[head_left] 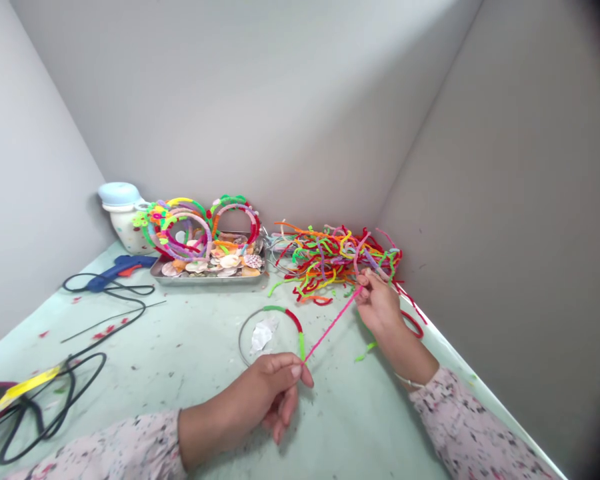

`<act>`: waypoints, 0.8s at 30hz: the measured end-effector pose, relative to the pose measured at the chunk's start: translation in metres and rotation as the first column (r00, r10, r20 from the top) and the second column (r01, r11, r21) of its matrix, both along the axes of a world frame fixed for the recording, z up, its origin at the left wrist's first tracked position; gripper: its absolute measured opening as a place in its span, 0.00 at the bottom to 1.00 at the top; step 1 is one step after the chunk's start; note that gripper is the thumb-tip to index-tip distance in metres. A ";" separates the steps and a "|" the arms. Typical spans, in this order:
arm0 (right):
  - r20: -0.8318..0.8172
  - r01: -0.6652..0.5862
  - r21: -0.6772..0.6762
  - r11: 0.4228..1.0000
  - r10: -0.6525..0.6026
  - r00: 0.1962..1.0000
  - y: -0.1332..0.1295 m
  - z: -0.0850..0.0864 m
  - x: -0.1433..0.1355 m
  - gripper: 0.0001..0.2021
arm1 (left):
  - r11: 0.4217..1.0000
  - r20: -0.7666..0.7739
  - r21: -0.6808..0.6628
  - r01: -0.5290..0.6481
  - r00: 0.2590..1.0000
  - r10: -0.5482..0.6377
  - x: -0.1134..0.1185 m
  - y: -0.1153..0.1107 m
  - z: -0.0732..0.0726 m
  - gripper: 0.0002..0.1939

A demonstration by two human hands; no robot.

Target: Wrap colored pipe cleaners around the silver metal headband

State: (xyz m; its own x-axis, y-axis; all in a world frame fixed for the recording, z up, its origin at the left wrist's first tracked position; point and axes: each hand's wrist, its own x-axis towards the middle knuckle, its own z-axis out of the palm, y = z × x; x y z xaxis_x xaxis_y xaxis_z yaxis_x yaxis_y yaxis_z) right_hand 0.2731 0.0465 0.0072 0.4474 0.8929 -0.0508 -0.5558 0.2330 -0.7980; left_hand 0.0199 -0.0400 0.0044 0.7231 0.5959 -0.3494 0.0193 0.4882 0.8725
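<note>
My left hand [273,390] pinches the lower end of a thin hoop [301,327] together with one end of a pink pipe cleaner [333,325]. The hoop is partly wrapped in green, red and light green; its left side is bare grey. Stretched up to the right, the pink pipe cleaner ends in the closed fingers of my right hand [377,303]. A crumpled white scrap [263,335] shows inside the hoop. Behind my right hand lies a pile of coloured pipe cleaners [325,257].
A metal tray [210,281] holds shells [227,261] and several wrapped hoops [195,217]. To its left are a white cup [125,223] with a blue lid and a blue glue gun [115,270]. Black cable [70,393] coils across the left side. Grey walls enclose the table [180,360].
</note>
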 end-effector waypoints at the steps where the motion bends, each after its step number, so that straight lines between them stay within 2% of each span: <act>1: 0.001 -0.001 0.002 1.000 0.001 1.000 0.000 0.001 0.000 0.07 | 1.000 -0.001 0.001 -0.004 1.000 0.004 0.000 0.000 0.000 0.15; 6: 0.005 -0.023 0.030 0.999 0.023 1.000 -0.002 0.008 -0.001 0.08 | 0.999 0.034 -0.017 -0.046 0.998 0.047 0.000 0.000 -0.004 0.16; 12: -0.008 -0.009 0.038 0.999 0.009 1.000 -0.002 0.013 0.002 0.08 | 0.995 0.112 -0.097 -0.022 0.993 0.033 0.000 0.003 -0.010 0.13; 24: -0.012 0.037 0.040 0.999 -0.037 0.999 0.000 0.015 0.009 0.07 | 1.000 0.069 -0.017 0.012 0.998 -0.011 -0.001 0.002 -0.004 0.13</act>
State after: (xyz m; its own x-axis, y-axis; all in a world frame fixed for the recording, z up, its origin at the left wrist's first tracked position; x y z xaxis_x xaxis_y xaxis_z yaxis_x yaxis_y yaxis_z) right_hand 0.2822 0.0463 0.0223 0.4798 0.8771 -0.0210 -0.5554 0.2851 -0.7812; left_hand 0.0193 -0.0379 0.0002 0.7524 0.5819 -0.3087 -0.0348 0.5031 0.8635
